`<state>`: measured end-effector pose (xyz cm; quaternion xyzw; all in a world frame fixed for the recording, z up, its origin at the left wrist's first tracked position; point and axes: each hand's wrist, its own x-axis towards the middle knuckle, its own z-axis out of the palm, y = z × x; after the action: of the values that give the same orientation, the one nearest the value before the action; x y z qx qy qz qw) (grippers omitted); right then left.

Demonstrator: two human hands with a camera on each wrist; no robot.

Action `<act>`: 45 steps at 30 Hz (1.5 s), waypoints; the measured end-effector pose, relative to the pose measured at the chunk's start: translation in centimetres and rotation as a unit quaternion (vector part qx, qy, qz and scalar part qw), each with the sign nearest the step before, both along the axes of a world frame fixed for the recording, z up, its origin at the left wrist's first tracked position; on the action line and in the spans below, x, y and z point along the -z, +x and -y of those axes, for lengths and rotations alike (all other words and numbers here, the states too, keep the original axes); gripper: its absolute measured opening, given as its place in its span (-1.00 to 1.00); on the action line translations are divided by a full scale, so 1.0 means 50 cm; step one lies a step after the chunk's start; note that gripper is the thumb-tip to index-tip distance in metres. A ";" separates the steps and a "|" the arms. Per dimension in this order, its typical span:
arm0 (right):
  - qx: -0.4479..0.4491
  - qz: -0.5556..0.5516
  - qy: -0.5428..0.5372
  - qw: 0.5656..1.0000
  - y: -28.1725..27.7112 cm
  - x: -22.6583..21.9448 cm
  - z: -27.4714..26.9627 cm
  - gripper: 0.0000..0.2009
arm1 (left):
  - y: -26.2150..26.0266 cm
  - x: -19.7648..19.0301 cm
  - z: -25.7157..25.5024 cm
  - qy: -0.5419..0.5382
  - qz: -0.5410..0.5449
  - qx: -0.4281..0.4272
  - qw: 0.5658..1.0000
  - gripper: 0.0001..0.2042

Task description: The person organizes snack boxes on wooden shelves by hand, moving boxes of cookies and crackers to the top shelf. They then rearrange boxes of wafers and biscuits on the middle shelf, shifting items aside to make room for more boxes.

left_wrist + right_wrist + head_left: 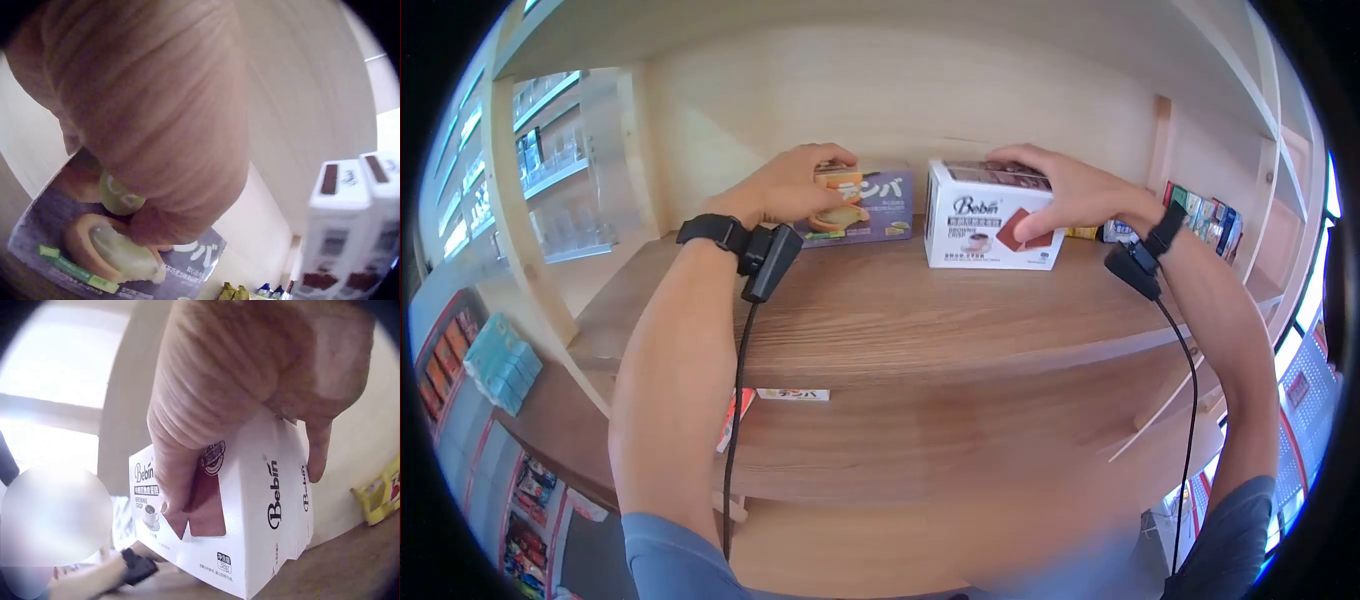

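Left side: your left hand [785, 183] is pinching the purple box [887, 212], thumb lying across its printed front, fingers reaching over the top. The box is standing toward the back of the wooden shelf [830, 310].

Right side: your right hand [1085, 190] is gripping two white cartons as a pair, thumb on the front carton [960, 222], a fingertip at the back of the rear carton [303, 509]. The pair is standing to the right of the purple box, a gap between, and sitting nearer the shelf's front edge. Whether both bases are fully bearing on the wood, I cannot tell.

Handling, in my judgement: you're needing even squeeze front to back on the right, since the rear carton is likely slipping if that fingertip eases. Thin card is probably denting under a hard thumb, so you're better off pressing lightly. You're wanting both fronts facing out, bases level, and care on the right, where a yellow packet [378, 497] is lying near the cartons.
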<state>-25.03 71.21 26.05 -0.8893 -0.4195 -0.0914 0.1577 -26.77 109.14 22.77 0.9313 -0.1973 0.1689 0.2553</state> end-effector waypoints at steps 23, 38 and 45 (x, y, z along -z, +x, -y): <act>-0.117 0.134 0.035 0.983 0.191 0.056 0.026 -0.19 | 0.019 0.000 0.014 0.014 -0.032 -0.082 0.996 -0.32; -0.068 0.147 -0.034 0.986 0.148 0.046 0.047 -0.09 | 0.000 0.014 0.036 -0.052 -0.016 -0.092 0.994 -0.35; -0.056 0.166 -0.015 0.984 0.127 0.054 0.053 -0.11 | 0.006 0.024 0.032 -0.047 0.002 -0.052 0.998 -0.35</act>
<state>-18.69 68.54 23.34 -0.8390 -0.4905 -0.2224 0.0771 -26.45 107.54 21.58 0.9268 -0.1413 0.1929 0.2896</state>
